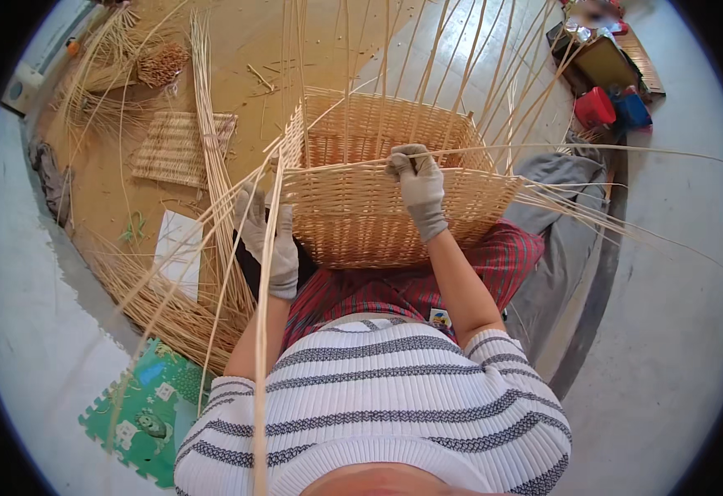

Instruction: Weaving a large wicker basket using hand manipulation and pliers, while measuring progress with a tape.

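A woven pale reed basket (pixel 395 219) rests against my lap, with long upright stakes (pixel 428 58) rising from it and loose strands sticking out at both corners. My gloved right hand (pixel 415 186) is closed on a thin long strand (pixel 585 145) at the near rim, right of its middle. My gloved left hand (pixel 266 244) is at the basket's left corner, its fingers curved around reed strands (pixel 227 202) that slant down toward me and partly hide them.
Reed bundles (pixel 204 74), a woven panel (pixel 171 145) and a white sheet (pixel 175 252) lie left on tan flooring. A green foam mat (pixel 146 413) is at lower left. Grey cloth (pixel 556 256) lies right. A red bucket (pixel 593 107) and blue container (pixel 633 107) stand back right.
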Tool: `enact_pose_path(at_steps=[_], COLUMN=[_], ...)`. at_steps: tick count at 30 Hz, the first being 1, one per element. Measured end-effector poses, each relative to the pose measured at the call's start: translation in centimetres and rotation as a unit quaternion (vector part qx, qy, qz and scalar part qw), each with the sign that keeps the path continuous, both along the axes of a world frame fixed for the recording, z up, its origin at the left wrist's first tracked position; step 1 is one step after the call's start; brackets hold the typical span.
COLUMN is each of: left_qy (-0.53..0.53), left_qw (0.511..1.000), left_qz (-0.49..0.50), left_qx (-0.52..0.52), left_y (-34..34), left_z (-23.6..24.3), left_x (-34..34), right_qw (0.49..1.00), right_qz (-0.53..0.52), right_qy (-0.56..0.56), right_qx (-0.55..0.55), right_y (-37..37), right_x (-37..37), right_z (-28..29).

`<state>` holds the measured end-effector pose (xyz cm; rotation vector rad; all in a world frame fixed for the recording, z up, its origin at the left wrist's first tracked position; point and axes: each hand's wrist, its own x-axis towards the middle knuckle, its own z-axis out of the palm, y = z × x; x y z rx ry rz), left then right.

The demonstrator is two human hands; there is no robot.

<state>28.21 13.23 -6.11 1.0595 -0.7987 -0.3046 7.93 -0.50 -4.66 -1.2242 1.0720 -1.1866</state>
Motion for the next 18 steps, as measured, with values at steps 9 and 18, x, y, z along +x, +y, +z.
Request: enact_pose_path(at_steps=[9, 18], left_qy=[-0.058, 0.018], left_qw=[0.953, 0.977], left_qz=[-0.131, -0.130], left_qx=[0.265, 0.168], left_y=[-5.9, -7.3], left_z=[0.3, -1.8], left_x=[3.5, 3.6], right_qw=[1.000, 0.999], right_qz=[0.001, 0.016], right_qy=[-0.015, 0.022], right_qx=[0.028, -0.043], right_y=[-0.6, -1.1], right_x=[0.4, 1.6], right_z=[1.0, 2.6])
